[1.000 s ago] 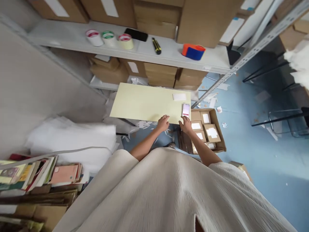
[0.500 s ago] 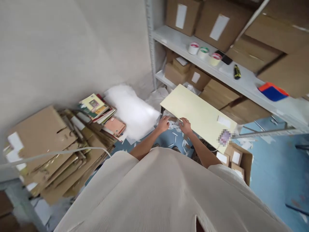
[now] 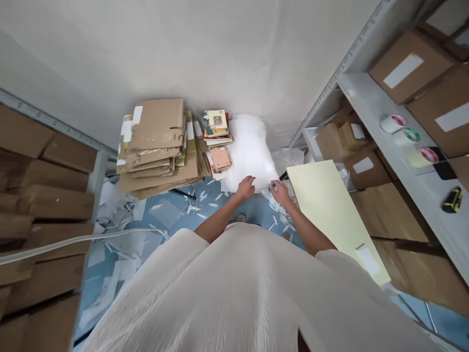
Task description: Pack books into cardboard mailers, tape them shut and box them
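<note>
Both your bare forearms reach forward and down; your left hand hangs with fingers loosely curled; your right hand sits level beside it, fingers bent.

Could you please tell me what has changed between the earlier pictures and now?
The person has turned left: both hands left the pale yellow table edge, and the left hand and right hand now reach over the white foam sheet stack beside the flattened cardboard pile. Neither visibly grips anything. The tape rolls remain on the shelf.
</note>
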Demonstrator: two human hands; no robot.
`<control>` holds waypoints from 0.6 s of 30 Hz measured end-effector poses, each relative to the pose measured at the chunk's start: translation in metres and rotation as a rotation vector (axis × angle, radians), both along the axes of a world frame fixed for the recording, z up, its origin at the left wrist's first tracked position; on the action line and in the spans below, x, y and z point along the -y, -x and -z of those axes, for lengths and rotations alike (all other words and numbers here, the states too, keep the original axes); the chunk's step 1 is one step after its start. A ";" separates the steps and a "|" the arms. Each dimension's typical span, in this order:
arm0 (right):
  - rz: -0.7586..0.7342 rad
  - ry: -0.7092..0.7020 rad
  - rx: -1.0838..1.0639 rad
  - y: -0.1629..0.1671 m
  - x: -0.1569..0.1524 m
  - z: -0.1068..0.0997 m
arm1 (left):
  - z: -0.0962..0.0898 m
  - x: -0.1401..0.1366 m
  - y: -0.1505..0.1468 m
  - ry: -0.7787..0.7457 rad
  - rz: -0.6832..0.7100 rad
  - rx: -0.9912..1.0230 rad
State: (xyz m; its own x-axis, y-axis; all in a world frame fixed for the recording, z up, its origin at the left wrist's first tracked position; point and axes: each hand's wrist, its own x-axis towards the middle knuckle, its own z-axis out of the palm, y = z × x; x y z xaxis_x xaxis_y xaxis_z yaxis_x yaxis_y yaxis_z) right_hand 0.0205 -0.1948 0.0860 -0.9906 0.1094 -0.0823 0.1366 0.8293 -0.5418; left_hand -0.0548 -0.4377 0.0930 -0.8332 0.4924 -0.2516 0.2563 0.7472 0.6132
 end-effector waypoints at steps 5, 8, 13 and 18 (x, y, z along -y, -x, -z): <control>-0.132 0.122 0.025 0.009 0.011 0.019 | 0.016 0.023 -0.023 -0.011 -0.119 0.055; -0.165 0.155 0.049 0.017 0.018 0.026 | 0.023 0.035 -0.025 -0.048 -0.202 0.065; -0.215 0.186 0.053 0.037 0.027 0.029 | 0.030 0.053 -0.006 -0.205 -0.388 0.031; -0.204 0.251 0.017 0.073 0.037 0.022 | 0.032 0.074 0.032 -0.308 -0.527 -0.003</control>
